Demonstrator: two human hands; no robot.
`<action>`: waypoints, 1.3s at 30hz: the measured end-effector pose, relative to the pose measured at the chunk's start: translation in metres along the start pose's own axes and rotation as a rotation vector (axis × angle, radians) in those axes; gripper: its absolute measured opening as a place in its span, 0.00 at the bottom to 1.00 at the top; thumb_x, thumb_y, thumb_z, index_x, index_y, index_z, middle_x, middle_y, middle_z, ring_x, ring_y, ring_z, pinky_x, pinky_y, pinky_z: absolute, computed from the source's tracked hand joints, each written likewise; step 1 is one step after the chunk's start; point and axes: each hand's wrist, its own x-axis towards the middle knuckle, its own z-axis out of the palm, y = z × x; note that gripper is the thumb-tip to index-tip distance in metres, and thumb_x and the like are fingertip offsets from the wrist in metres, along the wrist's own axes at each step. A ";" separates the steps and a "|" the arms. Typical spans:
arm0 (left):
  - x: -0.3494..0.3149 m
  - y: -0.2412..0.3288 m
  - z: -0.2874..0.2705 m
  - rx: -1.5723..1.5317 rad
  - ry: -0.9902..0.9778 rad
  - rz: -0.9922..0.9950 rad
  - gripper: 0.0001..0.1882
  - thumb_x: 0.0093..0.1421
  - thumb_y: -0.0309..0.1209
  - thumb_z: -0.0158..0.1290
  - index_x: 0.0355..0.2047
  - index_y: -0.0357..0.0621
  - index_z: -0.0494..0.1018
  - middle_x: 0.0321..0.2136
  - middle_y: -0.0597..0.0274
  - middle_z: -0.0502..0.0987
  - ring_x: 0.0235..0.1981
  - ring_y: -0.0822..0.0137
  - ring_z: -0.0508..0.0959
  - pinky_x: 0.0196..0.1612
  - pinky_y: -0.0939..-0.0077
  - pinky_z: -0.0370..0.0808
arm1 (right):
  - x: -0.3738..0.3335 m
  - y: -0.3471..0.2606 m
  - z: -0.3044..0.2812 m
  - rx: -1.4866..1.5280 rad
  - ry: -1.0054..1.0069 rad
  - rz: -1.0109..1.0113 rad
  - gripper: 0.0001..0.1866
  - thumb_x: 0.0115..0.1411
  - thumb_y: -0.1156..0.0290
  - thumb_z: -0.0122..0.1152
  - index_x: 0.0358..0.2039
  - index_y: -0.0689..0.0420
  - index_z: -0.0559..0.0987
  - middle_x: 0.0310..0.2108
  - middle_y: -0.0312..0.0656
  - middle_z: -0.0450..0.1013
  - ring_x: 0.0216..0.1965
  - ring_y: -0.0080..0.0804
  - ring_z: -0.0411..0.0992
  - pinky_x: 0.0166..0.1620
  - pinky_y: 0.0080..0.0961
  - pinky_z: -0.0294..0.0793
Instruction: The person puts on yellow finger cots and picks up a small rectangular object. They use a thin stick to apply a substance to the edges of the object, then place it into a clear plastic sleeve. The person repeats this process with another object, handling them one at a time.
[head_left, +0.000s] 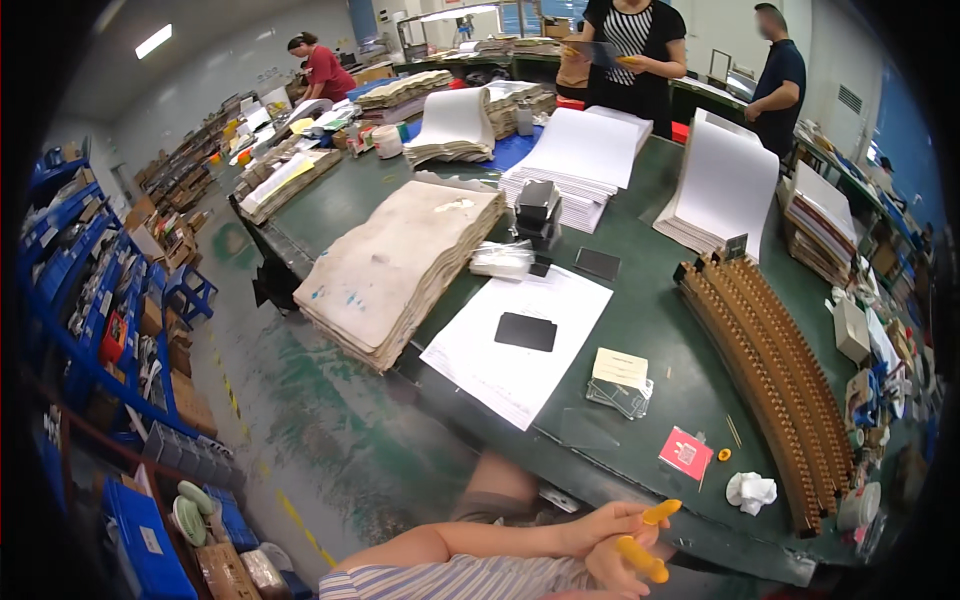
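Note:
My left hand (pixel 603 527) and my right hand (pixel 612 570) meet just off the table's near edge, fingers bent and pressed together. Two yellow finger cots, an upper one (pixel 662 512) and a lower one (pixel 642 560), stick out from the fingers; which hand wears each is hard to tell. A small rolled yellow finger cot (pixel 724 455) lies on the green table beyond the hands. Near it are a red printed card (pixel 685 453), thin wooden sticks (pixel 734 432) and a crumpled white tissue (pixel 751 492).
A long curved brown rack (pixel 770 380) occupies the table's right side. Dark rectangular plates lie on and around a white paper sheet (pixel 478 365). A thick paper stack (pixel 400 265) overhangs the left edge. Three people stand around the far tables. Blue shelving (pixel 85 290) lines the left.

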 end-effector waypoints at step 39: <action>-0.109 0.201 -0.025 0.438 0.310 0.090 0.28 0.70 0.44 0.40 0.63 0.38 0.59 0.60 0.57 0.65 0.59 0.65 0.66 0.61 0.69 0.62 | 0.148 0.057 0.084 -1.045 0.239 -0.301 0.14 0.58 0.82 0.59 0.40 0.56 0.66 0.30 0.38 0.72 0.25 0.20 0.71 0.24 0.14 0.67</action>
